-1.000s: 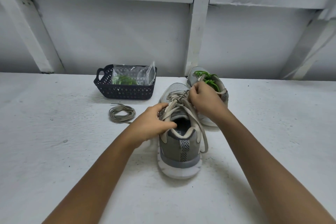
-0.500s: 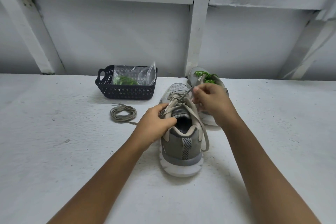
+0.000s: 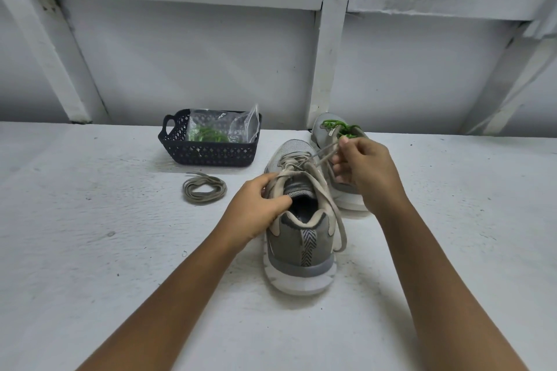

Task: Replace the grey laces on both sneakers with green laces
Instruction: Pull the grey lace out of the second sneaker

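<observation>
White-painted worktop [image 3: 90, 250] is backed by a white framed wall. Near grey sneaker [image 3: 301, 253] is stood heel-first toward the camera, steadied at its collar by the left hand [image 3: 256, 205], grip clenched on it. Far sneaker [image 3: 324, 131], green-laced, is seen just behind. Black basket [image 3: 208, 152] is holding bagged green laces [image 3: 208, 134]. Right hand [image 3: 366, 169] grip is pinched on the grey lace [image 3: 324, 155]. Coiled grey lace [image 3: 205, 188] is lying loose beside the basket.

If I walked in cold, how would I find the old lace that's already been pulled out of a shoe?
Start at the dark plastic basket at the back of the white table. Just in front of it, on the bare tabletop, lies the loose grey lace. It is coiled in a ring and threaded through no sneaker.
</observation>
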Available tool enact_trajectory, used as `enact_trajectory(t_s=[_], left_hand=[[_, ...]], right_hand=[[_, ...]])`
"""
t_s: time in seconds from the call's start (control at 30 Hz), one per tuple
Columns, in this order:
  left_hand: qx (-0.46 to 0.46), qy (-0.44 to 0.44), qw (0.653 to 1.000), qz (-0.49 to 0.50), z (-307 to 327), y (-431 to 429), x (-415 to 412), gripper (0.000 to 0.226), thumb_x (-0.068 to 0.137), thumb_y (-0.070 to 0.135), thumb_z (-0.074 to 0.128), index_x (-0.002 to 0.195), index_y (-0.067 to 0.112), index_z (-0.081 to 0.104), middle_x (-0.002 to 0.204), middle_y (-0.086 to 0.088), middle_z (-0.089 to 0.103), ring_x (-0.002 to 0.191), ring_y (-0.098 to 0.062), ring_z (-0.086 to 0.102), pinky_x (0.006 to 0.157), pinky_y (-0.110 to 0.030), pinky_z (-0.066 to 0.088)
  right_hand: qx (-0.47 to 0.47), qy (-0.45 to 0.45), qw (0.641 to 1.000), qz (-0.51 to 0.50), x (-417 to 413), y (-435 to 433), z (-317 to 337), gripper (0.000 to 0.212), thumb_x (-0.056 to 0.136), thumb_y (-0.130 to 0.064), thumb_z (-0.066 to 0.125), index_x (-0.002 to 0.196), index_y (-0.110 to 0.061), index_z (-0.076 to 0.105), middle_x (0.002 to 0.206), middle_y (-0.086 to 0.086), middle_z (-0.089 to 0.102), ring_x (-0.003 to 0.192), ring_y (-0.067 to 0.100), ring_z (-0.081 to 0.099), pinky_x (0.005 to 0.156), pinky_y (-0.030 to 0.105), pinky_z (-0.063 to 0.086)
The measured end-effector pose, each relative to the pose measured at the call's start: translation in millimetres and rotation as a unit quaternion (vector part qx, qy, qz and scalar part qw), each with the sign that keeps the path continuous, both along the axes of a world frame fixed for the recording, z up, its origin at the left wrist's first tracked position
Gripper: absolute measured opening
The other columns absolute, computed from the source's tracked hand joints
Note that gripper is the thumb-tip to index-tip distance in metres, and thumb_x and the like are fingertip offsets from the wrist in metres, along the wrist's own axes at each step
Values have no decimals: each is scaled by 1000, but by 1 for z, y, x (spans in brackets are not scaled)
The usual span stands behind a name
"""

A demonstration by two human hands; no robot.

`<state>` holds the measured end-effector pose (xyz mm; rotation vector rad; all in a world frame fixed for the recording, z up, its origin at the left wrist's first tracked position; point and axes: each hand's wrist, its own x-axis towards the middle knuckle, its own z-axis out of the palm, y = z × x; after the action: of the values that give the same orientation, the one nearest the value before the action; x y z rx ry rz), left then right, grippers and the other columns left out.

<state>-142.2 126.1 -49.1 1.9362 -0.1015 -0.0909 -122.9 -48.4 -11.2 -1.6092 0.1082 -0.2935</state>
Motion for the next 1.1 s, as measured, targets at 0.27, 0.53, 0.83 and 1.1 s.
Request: enact_trajectory(t_s=[0.27,0.53,0.83,1.1], left_hand=[[-7,-8,1000,-8,0,-1,0,60,59,31,56,118,28,63,91,16,68,83,1,63,71,-20,46],[-15,-2,1000,-8,-1,-1,0,54,58,30,56,112,33,63,85,20,68,75,8,62,65,-15,45],[-18,5,1000,-11,-1,0,0,60,58,31,56,117,32,62,92,17,69,84,2,64,75,-20,50],[-9,9,1000,0,0,-1,1,68,57,33,56,124,27,59,102,9,69,93,-7,64,87,-31,52]], right_hand=[[-186,38,979,75,-2,-1,-8,19,92,-19,60,76,-10,64,62,3,58,53,12,53,56,27,48],[22,-1,1000,0,-1,-5,-2,31,100,-35,40,81,-14,53,60,3,57,41,9,52,38,21,44],[-74,2,997,-7,0,-2,-7,25,99,-17,47,77,-10,57,65,4,61,44,4,56,43,21,49],[-187,33,980,56,-2,2,-11,31,93,-34,56,82,-7,66,62,0,59,54,11,54,57,31,47]])
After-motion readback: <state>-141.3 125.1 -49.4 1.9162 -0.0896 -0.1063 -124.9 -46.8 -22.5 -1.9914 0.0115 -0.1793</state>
